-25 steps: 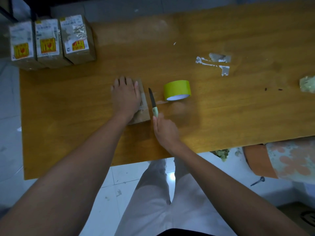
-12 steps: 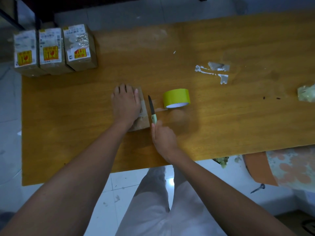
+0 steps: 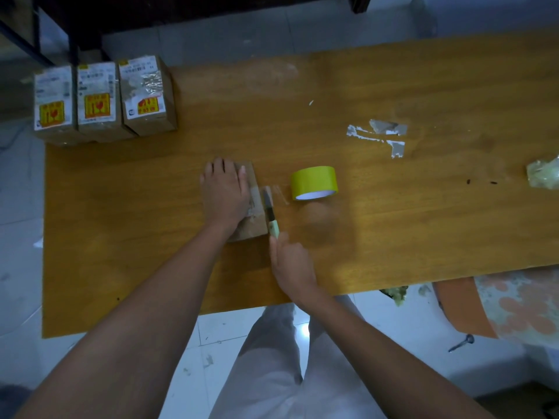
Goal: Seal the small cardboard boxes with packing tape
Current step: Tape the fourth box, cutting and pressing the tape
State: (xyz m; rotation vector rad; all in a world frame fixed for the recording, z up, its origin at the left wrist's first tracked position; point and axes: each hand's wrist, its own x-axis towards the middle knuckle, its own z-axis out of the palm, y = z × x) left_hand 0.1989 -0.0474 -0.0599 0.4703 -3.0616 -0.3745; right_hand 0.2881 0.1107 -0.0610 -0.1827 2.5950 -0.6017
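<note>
A small brown cardboard box [image 3: 254, 219] lies flat near the middle of the wooden table [image 3: 121, 225]. My left hand [image 3: 223, 192] presses down on top of it with straight fingers. A strip of clear tape [image 3: 279, 193] runs from the box to a yellow-green tape roll [image 3: 314, 182] standing just to the right. My right hand [image 3: 289, 261] grips the pale green handle of a small knife [image 3: 269, 211], whose dark blade lies across the tape strip at the box's right edge.
Three taped cardboard boxes [image 3: 99, 98] with yellow stickers stand in a row at the table's far left corner. Torn tape scraps [image 3: 378, 134] stick to the table at the right. A crumpled wad [image 3: 543, 176] lies at the far right edge.
My right hand has drawn the knife back toward me, so less of the blade lies over the tape strip. The left hand stays pressed on the box.
</note>
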